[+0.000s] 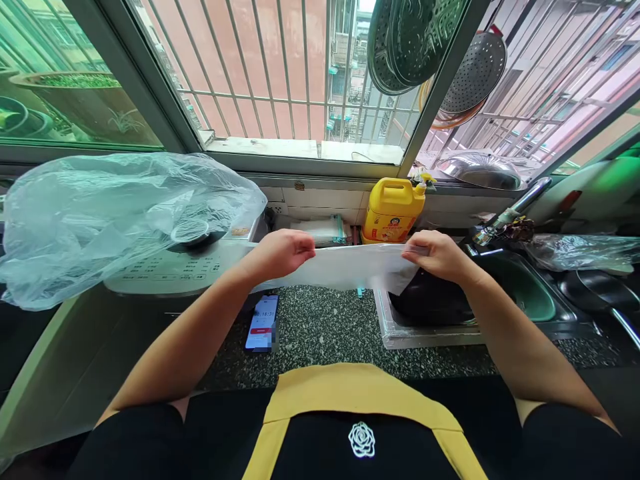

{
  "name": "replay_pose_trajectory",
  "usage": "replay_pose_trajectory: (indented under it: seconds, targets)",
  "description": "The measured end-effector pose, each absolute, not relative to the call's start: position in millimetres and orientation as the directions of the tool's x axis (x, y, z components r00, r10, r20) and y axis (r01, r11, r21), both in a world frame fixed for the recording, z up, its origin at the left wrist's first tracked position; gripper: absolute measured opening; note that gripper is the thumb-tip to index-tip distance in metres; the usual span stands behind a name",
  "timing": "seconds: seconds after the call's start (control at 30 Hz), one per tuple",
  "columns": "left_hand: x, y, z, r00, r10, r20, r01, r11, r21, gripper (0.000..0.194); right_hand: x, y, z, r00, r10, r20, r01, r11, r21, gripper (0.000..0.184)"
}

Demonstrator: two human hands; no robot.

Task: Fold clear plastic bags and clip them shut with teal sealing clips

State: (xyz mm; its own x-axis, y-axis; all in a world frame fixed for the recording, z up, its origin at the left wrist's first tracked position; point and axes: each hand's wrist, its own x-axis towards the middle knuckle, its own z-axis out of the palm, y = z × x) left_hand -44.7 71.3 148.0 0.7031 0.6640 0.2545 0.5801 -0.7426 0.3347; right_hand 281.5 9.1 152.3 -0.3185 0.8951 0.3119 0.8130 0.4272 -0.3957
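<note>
Both hands hold a clear plastic bag (357,267) stretched flat between them above the speckled counter (325,327). My left hand (283,253) is closed on the bag's left edge. My right hand (437,257) pinches its right edge, over the left part of the sink (400,333). A dark pan (430,300) lies in the sink right under my right hand.
A white cooker (185,267) under a large clear plastic sheet (115,220) stands at the left. A phone (263,323) lies on the counter. A yellow jug (390,210) stands by the window, a faucet (515,207) and cookware (595,290) at the right.
</note>
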Motion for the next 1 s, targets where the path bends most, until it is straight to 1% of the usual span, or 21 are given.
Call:
replay_pose_trajectory:
  seconds: [0.07, 0.13, 0.23, 0.33, 0.43, 0.57, 0.73, 0.8, 0.87, 0.93, 1.0]
  targets:
    - [-48.8, 74.3, 147.9, 0.696, 0.680, 0.232, 0.570, -0.719, 0.397, 0.023, 287.8, 5.0, 152.9, -0.252, 0.908, 0.334, 0.758, 0.400, -0.515, 0.030]
    - [-50.8, 76.6, 147.2, 0.695, 0.685, 0.219, 0.552, -0.704, 0.447, 0.023, 288.6, 1.5, 151.6, -0.196, 0.912, 0.361, 0.718, 0.384, -0.581, 0.031]
    - [-51.7, 78.5, 145.1, 0.700, 0.683, 0.211, 0.522, -0.690, 0.501, 0.025, 284.3, -2.0, 145.9, -0.088, 0.906, 0.415, 0.675, 0.360, -0.643, 0.034]
    - [-51.6, 78.7, 143.2, 0.714, 0.677, 0.180, 0.510, -0.678, 0.529, 0.025, 280.8, -3.8, 139.9, -0.007, 0.898, 0.441, 0.662, 0.335, -0.671, 0.035]
    - [-51.0, 77.4, 144.5, 0.712, 0.685, 0.153, 0.516, -0.659, 0.548, 0.026, 280.9, -3.6, 138.9, -0.040, 0.901, 0.432, 0.668, 0.345, -0.659, 0.030]
    - [-51.4, 75.6, 150.9, 0.710, 0.697, 0.095, 0.533, -0.621, 0.575, 0.025, 281.5, 0.6, 142.6, -0.120, 0.871, 0.477, 0.688, 0.419, -0.592, 0.021]
    - [-48.5, 75.3, 147.1, 0.692, 0.720, 0.050, 0.542, -0.564, 0.624, 0.022, 276.0, 3.7, 147.1, -0.166, 0.835, 0.524, 0.700, 0.474, -0.534, 0.021]
    - [-42.7, 75.0, 140.4, 0.679, 0.728, 0.094, 0.527, -0.572, 0.628, 0.021, 272.6, 1.9, 151.3, -0.182, 0.825, 0.535, 0.705, 0.489, -0.514, 0.020]
    - [-35.4, 75.0, 133.6, 0.657, 0.731, 0.184, 0.519, -0.616, 0.593, 0.017, 270.4, -1.7, 157.0, -0.189, 0.810, 0.556, 0.710, 0.504, -0.492, 0.019]
    - [-29.1, 75.4, 129.2, 0.628, 0.727, 0.278, 0.512, -0.655, 0.557, 0.018, 271.1, -6.4, 161.4, -0.194, 0.788, 0.584, 0.712, 0.523, -0.468, 0.018]
    - [-25.7, 75.6, 128.1, 0.593, 0.725, 0.350, 0.491, -0.670, 0.557, 0.020, 275.3, -10.7, 159.8, -0.187, 0.760, 0.622, 0.694, 0.551, -0.465, 0.012]
